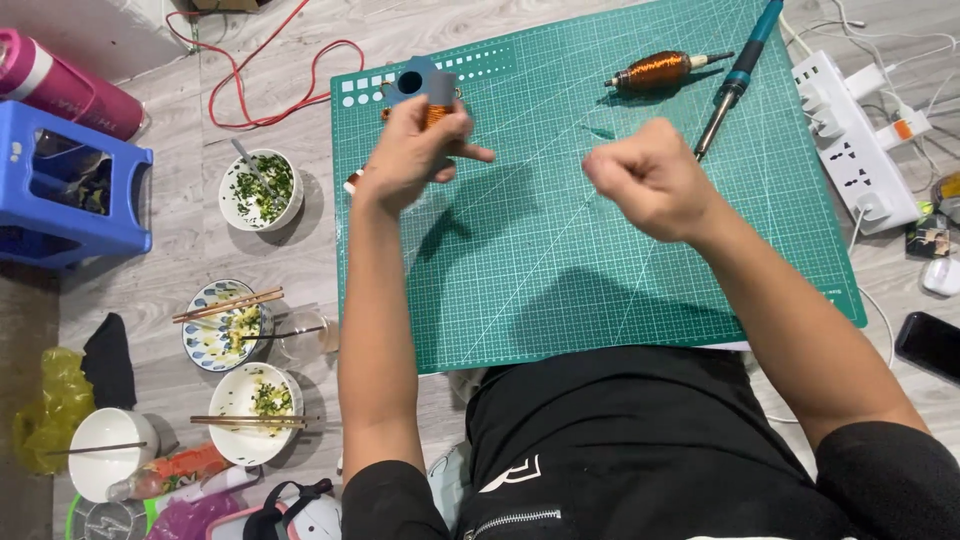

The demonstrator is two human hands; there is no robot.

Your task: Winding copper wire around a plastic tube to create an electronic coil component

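Note:
My left hand is raised over the green cutting mat and grips a small coil bobbin with grey square end plates and copper wire wound on it. My right hand is closed in a fist to the right, fingers pinched as if on a very thin wire that I cannot make out. Further back on the mat lie a copper wire spool and a soldering iron with a blue handle.
A white power strip with plugs lies right of the mat, a black phone near it. Left on the floor are bowls with chopsticks, a blue stool, a pink bottle and a red cable.

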